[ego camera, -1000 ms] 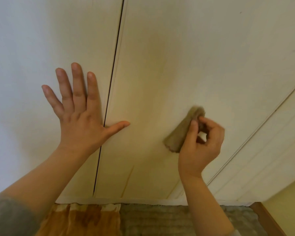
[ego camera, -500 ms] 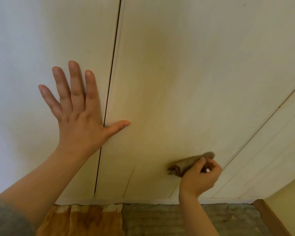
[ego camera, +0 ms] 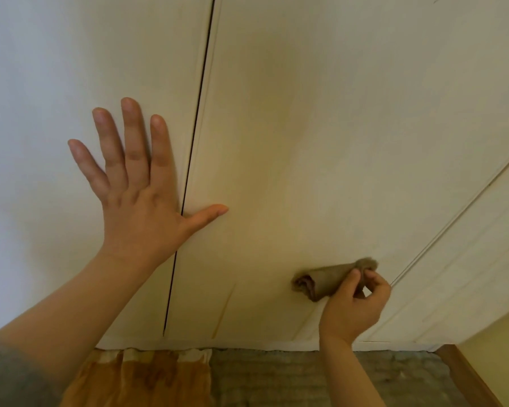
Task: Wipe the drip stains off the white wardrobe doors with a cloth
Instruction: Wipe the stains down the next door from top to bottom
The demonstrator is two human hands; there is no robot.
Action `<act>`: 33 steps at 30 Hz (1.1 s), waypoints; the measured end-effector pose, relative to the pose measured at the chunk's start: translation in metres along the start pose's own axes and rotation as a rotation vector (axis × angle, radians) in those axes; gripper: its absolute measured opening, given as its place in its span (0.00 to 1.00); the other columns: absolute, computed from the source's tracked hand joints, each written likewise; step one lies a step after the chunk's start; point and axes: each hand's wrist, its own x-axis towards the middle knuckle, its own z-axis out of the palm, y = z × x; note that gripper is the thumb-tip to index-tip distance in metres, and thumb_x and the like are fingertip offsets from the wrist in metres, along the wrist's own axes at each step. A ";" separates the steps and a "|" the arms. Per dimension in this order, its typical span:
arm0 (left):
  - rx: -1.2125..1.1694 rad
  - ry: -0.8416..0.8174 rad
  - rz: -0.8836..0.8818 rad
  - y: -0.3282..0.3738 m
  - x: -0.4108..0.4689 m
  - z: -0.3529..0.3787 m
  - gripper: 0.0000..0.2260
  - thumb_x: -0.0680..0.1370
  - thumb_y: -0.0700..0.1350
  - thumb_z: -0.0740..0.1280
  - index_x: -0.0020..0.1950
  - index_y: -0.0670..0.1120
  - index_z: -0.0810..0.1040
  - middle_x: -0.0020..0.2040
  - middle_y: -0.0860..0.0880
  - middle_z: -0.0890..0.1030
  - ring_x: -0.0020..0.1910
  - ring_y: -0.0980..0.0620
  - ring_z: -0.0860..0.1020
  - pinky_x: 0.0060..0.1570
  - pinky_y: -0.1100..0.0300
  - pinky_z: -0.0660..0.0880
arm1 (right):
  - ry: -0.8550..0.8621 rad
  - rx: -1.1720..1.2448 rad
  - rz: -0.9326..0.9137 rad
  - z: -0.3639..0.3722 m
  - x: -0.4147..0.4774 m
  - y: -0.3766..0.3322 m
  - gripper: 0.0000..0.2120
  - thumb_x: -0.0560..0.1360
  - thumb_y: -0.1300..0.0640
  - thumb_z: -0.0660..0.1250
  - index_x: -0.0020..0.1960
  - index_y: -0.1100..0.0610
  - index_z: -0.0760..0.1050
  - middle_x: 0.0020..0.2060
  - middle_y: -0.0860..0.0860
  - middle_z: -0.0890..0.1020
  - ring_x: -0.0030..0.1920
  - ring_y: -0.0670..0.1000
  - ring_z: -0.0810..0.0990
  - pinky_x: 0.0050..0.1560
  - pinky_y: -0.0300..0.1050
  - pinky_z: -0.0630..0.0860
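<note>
A: Where's the cloth (ego camera: 326,279)?

B: Low on the middle door (ego camera: 321,142), folded into a small brown wad and pressed to the panel. The right grip (ego camera: 353,306) pinches its near end, thumb and fingertips curled round it.

A: And the other one?

B: The left grip (ego camera: 135,201) lies flat with fingers spread and holds nothing. Its palm is on the left door (ego camera: 56,83) and its thumb reaches across the seam (ego camera: 200,113).

A: What might go wrong?

B: The brownish drip (ego camera: 224,312) runs to the left of the cloth, apart from it, near the door's foot. A stroke kept where the cloth sits would, I think, miss it. There's a fainter streak (ego camera: 306,321) just below the cloth too.

A: Anything else?

B: The pinch is at one end only, so hard rubbing could drag the wad loose or unfold it. A soiled face might smear the drip rather than lift it. And if either door shifts under pressure, the thumb over the seam could get nipped.
</note>
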 end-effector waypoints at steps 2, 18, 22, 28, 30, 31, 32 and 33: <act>0.014 -0.002 0.003 0.001 0.001 -0.001 0.56 0.70 0.78 0.60 0.78 0.34 0.49 0.76 0.26 0.52 0.73 0.22 0.49 0.69 0.36 0.32 | -0.060 0.051 0.000 -0.013 -0.004 -0.015 0.03 0.80 0.61 0.65 0.53 0.57 0.72 0.43 0.39 0.77 0.40 0.39 0.79 0.34 0.37 0.80; -0.480 -0.625 0.608 0.070 -0.057 -0.013 0.29 0.75 0.62 0.64 0.73 0.53 0.68 0.67 0.54 0.74 0.66 0.55 0.71 0.66 0.53 0.73 | -0.326 0.238 0.292 -0.047 -0.007 -0.054 0.03 0.79 0.59 0.66 0.48 0.53 0.76 0.45 0.53 0.78 0.37 0.43 0.77 0.30 0.37 0.76; -0.464 -0.952 0.495 0.083 -0.059 -0.018 0.43 0.72 0.68 0.68 0.79 0.61 0.47 0.77 0.64 0.54 0.75 0.63 0.52 0.71 0.69 0.45 | -0.329 0.289 0.365 -0.049 -0.006 -0.061 0.04 0.79 0.60 0.65 0.49 0.54 0.77 0.48 0.55 0.80 0.41 0.47 0.79 0.32 0.37 0.77; -0.609 -0.832 0.391 0.097 -0.068 -0.015 0.40 0.73 0.61 0.71 0.79 0.62 0.52 0.69 0.68 0.58 0.66 0.69 0.58 0.65 0.75 0.53 | -0.439 0.407 0.514 -0.047 -0.013 -0.080 0.07 0.81 0.64 0.61 0.55 0.61 0.78 0.45 0.54 0.83 0.39 0.48 0.83 0.37 0.37 0.80; -0.673 -0.792 0.351 0.098 -0.070 -0.011 0.31 0.77 0.55 0.70 0.77 0.60 0.61 0.65 0.66 0.65 0.63 0.66 0.66 0.61 0.76 0.62 | -0.472 0.405 0.517 -0.047 -0.015 -0.084 0.07 0.80 0.64 0.62 0.55 0.61 0.78 0.43 0.54 0.83 0.39 0.49 0.84 0.37 0.37 0.80; -0.717 -0.794 0.324 0.098 -0.070 -0.011 0.25 0.78 0.52 0.68 0.74 0.59 0.66 0.62 0.66 0.68 0.59 0.64 0.70 0.58 0.75 0.67 | -0.480 0.406 0.517 -0.048 -0.016 -0.085 0.07 0.80 0.65 0.62 0.54 0.61 0.78 0.42 0.54 0.84 0.39 0.50 0.84 0.37 0.37 0.80; -0.752 -0.800 0.281 0.098 -0.070 -0.011 0.20 0.80 0.49 0.66 0.71 0.57 0.70 0.59 0.65 0.72 0.55 0.63 0.73 0.56 0.72 0.71 | -0.484 0.410 0.519 -0.049 -0.016 -0.086 0.07 0.80 0.65 0.62 0.54 0.61 0.78 0.41 0.53 0.84 0.39 0.50 0.84 0.37 0.37 0.80; -0.787 -0.806 0.224 0.099 -0.070 -0.011 0.17 0.81 0.47 0.63 0.69 0.56 0.73 0.56 0.63 0.75 0.53 0.62 0.75 0.54 0.68 0.74 | -0.485 0.417 0.523 -0.050 -0.015 -0.087 0.07 0.80 0.65 0.61 0.54 0.61 0.78 0.40 0.53 0.84 0.38 0.50 0.84 0.37 0.37 0.80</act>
